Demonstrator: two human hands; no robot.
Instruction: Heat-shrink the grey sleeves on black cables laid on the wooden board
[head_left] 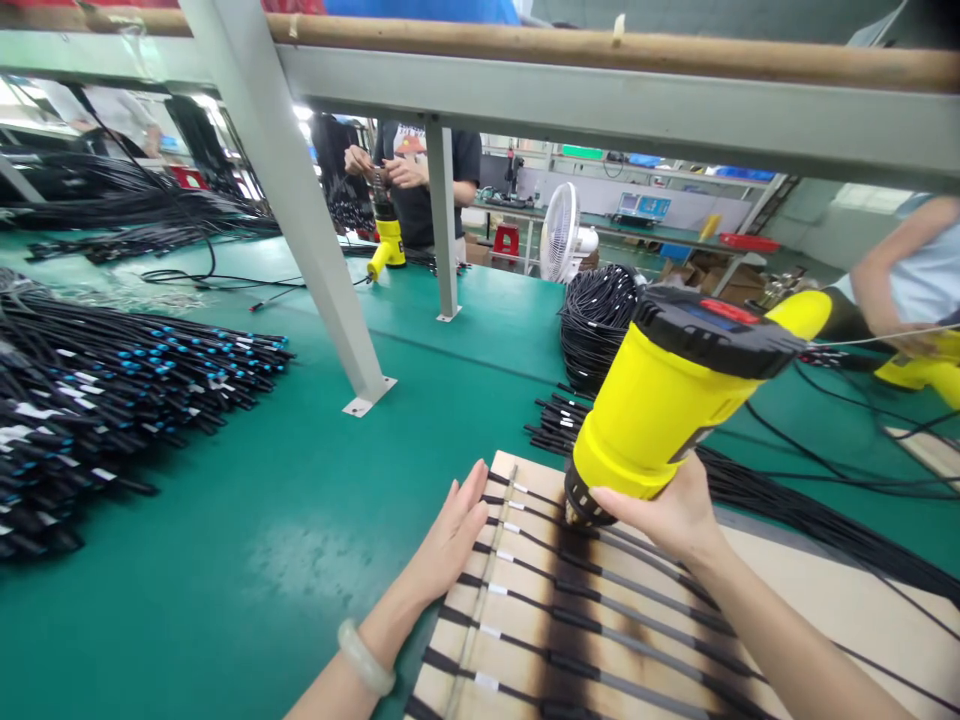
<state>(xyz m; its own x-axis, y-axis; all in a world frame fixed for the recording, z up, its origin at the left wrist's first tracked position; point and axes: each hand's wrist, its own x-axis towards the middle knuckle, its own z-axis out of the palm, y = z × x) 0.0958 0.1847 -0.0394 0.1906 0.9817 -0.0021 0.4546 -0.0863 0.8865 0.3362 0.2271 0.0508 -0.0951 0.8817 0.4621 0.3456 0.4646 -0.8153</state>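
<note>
Right hand (671, 515): at 5 o'clock of the view, fingers clenched around the front barrel of the yellow heat gun (667, 400), just behind its dark nozzle.
Heat gun: tilted, nozzle down toward 7 o'clock, just above the scorched dark band on the wooden board (825, 610); black rear cap with a red button up at 2 o'clock; cord trailing off toward 3 o'clock.
Left hand (450, 535): at 6 o'clock, fingers released and flat, palm down, resting on the left edge of the board over the cable ends; pale bangle (365, 657) on the wrist.
Cables on board (600, 620): laid side by side in a row across the board, white labels near their left ends, grey sleeves running to the right of the scorched band.
Board: on the green desk (247, 540), at 5 to 6 o'clock.
Cable pile (112, 390): at 9 o'clock, black cables with blue-tipped ends, heaped on the desk.
Cable coil (596, 320): at 1 o'clock, just behind the heat gun.
Second heat gun (388, 250): at 11 o'clock, standing far across the desk before another person's hands.
Fan (561, 232): white, at 12 o'clock, beyond the desk.
Co-worker's arm (892, 270): at 3 o'clock, near another yellow tool.
</note>
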